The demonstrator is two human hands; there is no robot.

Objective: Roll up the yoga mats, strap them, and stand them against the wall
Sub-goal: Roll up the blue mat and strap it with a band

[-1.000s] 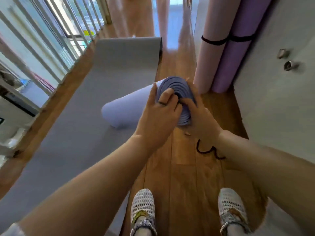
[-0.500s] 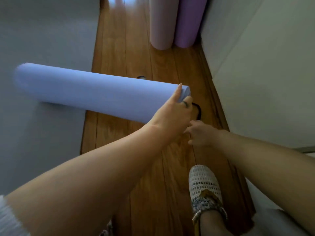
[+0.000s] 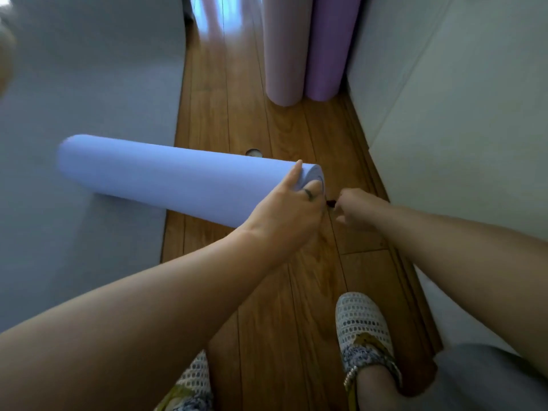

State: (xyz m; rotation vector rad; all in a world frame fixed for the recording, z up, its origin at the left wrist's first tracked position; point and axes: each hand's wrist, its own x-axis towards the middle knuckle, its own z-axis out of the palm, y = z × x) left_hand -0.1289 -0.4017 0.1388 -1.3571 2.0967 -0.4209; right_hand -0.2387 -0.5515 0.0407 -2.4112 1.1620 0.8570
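Note:
A rolled lavender-blue yoga mat (image 3: 166, 176) lies crosswise, half on the wooden floor and half on a flat grey mat (image 3: 89, 99). My left hand (image 3: 289, 212) grips the roll's right end, thumb along its top and fingers over the spiral end face. My right hand (image 3: 358, 209) is just to the right of that end and pinches a thin black strap (image 3: 329, 203), of which only a short bit shows between the hands. Two rolled mats stand at the wall beyond: a pink one (image 3: 284, 48) and a purple one (image 3: 329, 46).
A grey-white wall (image 3: 444, 84) runs along the right with a baseboard at the floor. A small round metal floor fitting (image 3: 254, 152) sits just behind the roll. My two feet in white mesh shoes (image 3: 364, 330) stand on the wood floor (image 3: 281, 292) below.
The roll went from end-on in both hands to lying crosswise. My right hand left the roll's end, took the black strap off the floor and now holds it beside the end.

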